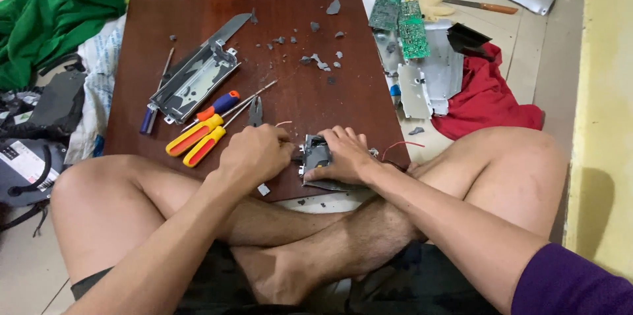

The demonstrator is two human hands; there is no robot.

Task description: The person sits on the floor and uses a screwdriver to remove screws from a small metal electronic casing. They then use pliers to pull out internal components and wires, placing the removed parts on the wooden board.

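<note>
A small grey metal part [317, 155] lies at the near edge of the brown worktop [297, 91]. My right hand [346, 157] presses down on it, fingers spread over its top. My left hand [256, 153] is curled shut beside it; what it grips I cannot tell. Yellow-handled screwdrivers [198, 138] and pliers [255, 111] lie just to the left.

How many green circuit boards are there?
2. Both lie on the floor past the wooden board's right corner: one farther, one nearer. More may be hidden.
</note>
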